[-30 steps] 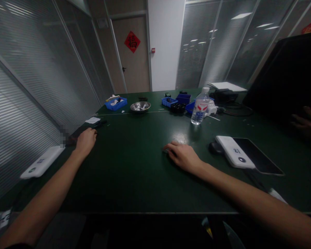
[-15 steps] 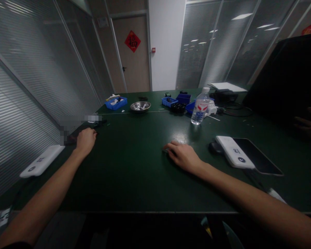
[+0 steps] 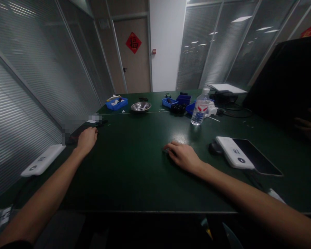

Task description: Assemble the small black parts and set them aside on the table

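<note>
My left hand (image 3: 87,139) lies on the dark green table (image 3: 134,180) at the left, fingers curled over a dark object I cannot make out. My right hand (image 3: 182,156) rests palm down near the table's middle, fingers bent over a small thing at its fingertips that is mostly hidden. A white power bank (image 3: 43,160) lies left of my left hand. Another white power bank (image 3: 234,152) rests on a dark tablet (image 3: 259,157) to the right of my right hand, with a small dark round object (image 3: 214,148) beside it.
A water bottle (image 3: 200,106) stands past my right hand. Blue bins (image 3: 116,103) (image 3: 169,101), a metal bowl (image 3: 140,106) and black parts sit at the far end. Another person's hand (image 3: 309,125) shows at the right edge by a large dark screen (image 3: 287,76). Cables lie at the back right.
Both hands stay where they were. The view has shifted slightly.
</note>
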A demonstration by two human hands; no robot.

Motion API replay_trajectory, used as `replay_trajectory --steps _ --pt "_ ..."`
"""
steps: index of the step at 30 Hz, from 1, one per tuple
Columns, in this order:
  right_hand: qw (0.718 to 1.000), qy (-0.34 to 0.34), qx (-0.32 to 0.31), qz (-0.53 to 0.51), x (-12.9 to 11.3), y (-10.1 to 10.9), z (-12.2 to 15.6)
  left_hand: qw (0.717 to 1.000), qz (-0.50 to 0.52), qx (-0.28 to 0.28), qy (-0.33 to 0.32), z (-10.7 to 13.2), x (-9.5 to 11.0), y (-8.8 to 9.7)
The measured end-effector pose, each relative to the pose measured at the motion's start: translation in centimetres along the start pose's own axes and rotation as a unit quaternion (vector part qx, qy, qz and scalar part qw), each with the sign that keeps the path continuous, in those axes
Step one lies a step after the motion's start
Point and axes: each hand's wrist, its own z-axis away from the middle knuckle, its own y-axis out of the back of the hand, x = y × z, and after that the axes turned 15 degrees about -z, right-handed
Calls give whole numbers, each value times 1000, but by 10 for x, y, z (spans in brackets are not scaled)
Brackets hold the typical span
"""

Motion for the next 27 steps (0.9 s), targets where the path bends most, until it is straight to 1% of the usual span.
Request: replay_trajectory --steps 2,6,11,20,23,27 --pt "1000 0 -1 2 1 0 0 1000 -1 1 -11 0 0 -3" --pt "1000 1 1 4 2 0 0 1000 16 -17 -1 0 -2 -5" --pt "1000 5 0 -1 2 0 0 999 42 -11 4 1 -6 -6" --pt "1000 -5 -6 5 0 1 0 1000 6 -18 -11 1 -3 1" --pt "1000 -6 -6 7 1 0 -1 1000 -11 -19 3 2 0 3" --pt "1000 -2 -3 5 2 -1 0 1000 -6 -16 20 4 1 3"
